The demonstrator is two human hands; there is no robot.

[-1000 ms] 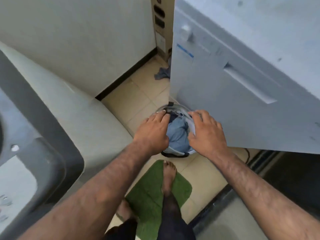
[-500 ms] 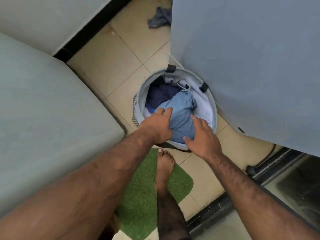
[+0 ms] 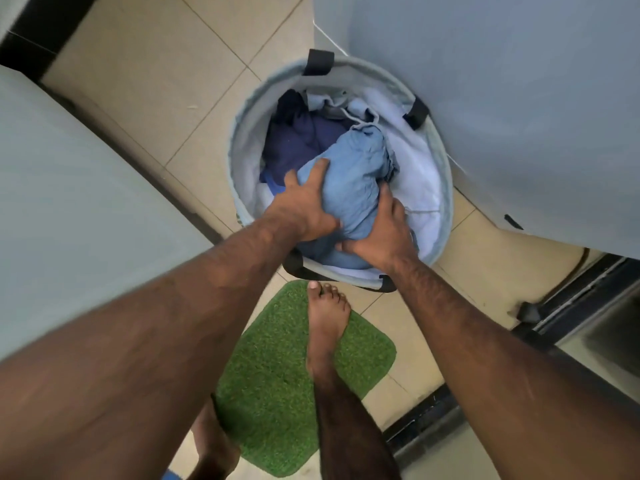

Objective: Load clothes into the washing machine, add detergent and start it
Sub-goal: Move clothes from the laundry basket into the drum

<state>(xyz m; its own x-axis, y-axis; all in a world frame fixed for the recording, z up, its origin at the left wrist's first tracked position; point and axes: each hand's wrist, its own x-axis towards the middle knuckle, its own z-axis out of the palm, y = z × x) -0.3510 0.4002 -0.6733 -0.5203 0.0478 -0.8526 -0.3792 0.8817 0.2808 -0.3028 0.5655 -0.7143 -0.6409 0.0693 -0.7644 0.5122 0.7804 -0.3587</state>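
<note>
Clothes, a light blue bundle over a dark navy garment, sit in round grey laundry basket at frame centre on tile floor, left hand and right hand both clutching the blue bundle from opposite sides, green mat below.

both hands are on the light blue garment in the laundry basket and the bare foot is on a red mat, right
Not quite: the mat is green, not red, as the head view shows. The rest holds: the left hand and right hand are both on the light blue garment in the laundry basket, and the bare foot is on the mat.
</note>
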